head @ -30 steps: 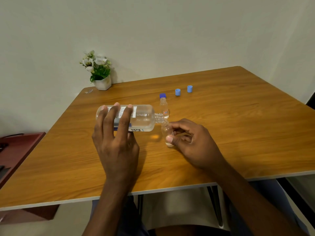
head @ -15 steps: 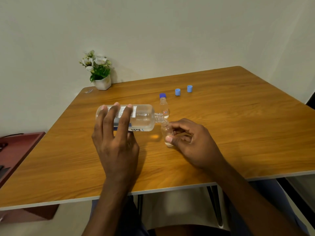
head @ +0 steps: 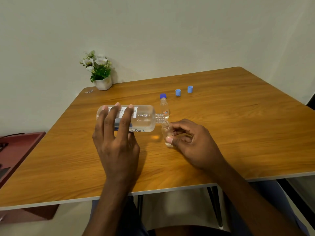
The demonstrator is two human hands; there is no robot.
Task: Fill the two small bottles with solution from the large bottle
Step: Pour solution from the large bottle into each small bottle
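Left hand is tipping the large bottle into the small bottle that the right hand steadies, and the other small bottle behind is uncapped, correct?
No. The head view shows the other small bottle wearing a blue cap. The rest stands: the left hand tips the large bottle into the small bottle that the right hand pinches.

Label print on the large bottle point(head: 144, 119) half behind the left hand point(head: 117, 145), too small for reading; tiny scrap point(head: 89, 91) unidentifiable.
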